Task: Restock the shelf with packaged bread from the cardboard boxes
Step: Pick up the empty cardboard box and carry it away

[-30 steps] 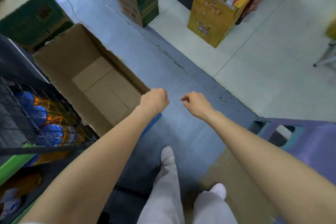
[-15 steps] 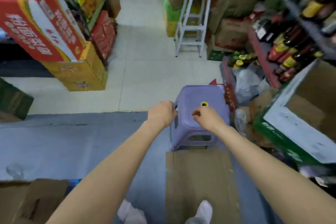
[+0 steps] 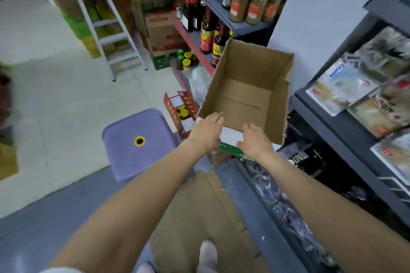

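Observation:
An open cardboard box (image 3: 275,77) stands ahead of me, tilted toward me, and its inside is bare brown cardboard with no packages in sight. My left hand (image 3: 206,132) reaches to the box's near left corner with fingers extended. My right hand (image 3: 255,139) hovers at the near rim with fingers spread and holds nothing. On the right, a dark grey shelf (image 3: 332,122) carries flat clear packaged goods (image 3: 341,86).
A purple plastic stool (image 3: 137,144) stands left of the box. A flattened cardboard sheet (image 3: 199,217) lies on the blue-grey floor under my feet. Bottles (image 3: 208,35) fill the shelves behind the box. A white step stool (image 3: 104,26) and stacked cartons stand at the back left.
My view has swung right from the floor and another box, past the purple stool, to this box by the shelf. Both hands went from curled fists to open fingers at its rim.

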A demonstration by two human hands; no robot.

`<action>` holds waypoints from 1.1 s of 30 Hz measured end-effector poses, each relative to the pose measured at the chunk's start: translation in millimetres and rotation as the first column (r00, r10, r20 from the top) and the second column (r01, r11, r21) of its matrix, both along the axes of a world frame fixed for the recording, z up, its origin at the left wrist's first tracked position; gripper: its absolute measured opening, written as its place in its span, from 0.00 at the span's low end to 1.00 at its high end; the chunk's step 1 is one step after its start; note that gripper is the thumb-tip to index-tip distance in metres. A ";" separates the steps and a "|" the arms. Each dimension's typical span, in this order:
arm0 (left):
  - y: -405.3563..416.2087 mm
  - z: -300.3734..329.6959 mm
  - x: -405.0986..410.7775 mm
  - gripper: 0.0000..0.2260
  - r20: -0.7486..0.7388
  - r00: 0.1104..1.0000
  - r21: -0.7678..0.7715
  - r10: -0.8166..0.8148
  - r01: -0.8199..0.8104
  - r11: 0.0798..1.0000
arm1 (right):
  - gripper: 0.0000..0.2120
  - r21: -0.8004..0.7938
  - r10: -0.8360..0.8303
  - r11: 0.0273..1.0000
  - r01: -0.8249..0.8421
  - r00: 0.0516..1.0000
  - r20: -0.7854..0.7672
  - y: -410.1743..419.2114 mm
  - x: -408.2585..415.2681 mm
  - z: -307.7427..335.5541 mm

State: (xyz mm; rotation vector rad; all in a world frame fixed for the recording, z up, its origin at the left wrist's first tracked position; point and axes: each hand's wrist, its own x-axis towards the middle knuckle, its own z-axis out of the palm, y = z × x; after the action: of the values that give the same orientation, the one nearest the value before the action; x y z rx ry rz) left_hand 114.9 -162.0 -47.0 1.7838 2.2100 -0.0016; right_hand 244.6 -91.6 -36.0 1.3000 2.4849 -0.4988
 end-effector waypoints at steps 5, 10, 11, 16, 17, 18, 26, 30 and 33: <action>31.5 -23.3 2.2 0.22 -0.246 0.967 -0.209 -0.062 0.010 0.978 | 0.16 -0.076 -0.030 0.997 0.030 1.000 -0.001 20.1 7.7 -25.3; 13.7 -22.0 -4.2 0.10 -0.292 0.952 -0.193 -0.089 0.032 0.981 | 0.12 -0.021 0.027 0.999 -0.027 1.000 0.001 9.3 10.9 -26.4; 5.1 -18.0 -8.7 0.10 -0.270 0.959 -0.175 -0.085 0.038 0.984 | 0.12 -0.007 0.050 0.999 -0.050 0.999 -0.012 2.5 11.2 -21.8; -52.8 16.0 -34.8 0.11 -0.261 0.965 -0.138 -0.039 0.002 0.990 | 0.15 0.056 0.169 0.985 -0.164 0.981 -0.098 -42.7 -7.2 5.1; -65.8 22.4 -40.8 0.11 -0.271 0.963 -0.130 -0.009 -0.027 0.991 | 0.15 0.048 0.184 0.983 -0.179 0.976 -0.118 -51.8 -15.3 10.3; -80.0 28.9 -47.3 0.11 -0.280 0.960 -0.119 0.024 -0.060 0.991 | 0.14 0.041 0.203 0.979 -0.199 0.969 -0.139 -61.3 -24.7 15.9; -244.1 59.2 -91.3 0.08 -0.301 0.899 -0.073 0.320 -0.356 0.932 | 0.09 0.120 0.537 0.843 -0.524 0.816 -0.212 -173.8 -110.1 44.7; -351.7 69.9 -111.8 0.10 -0.319 0.826 -0.089 0.464 -0.514 0.853 | 0.09 0.136 0.673 0.739 -0.660 0.714 -0.191 -266.0 -159.5 50.4; -445.9 72.5 -123.1 0.12 -0.302 0.753 -0.090 0.584 -0.633 0.769 | 0.08 0.117 0.730 0.680 -0.724 0.652 -0.207 -346.9 -189.8 49.5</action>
State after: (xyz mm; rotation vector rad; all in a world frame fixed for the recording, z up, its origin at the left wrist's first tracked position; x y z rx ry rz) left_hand -8.3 -607.9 25.5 0.9265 2.7776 -0.3076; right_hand 54.8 -438.5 13.5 0.1377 2.9205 -0.4222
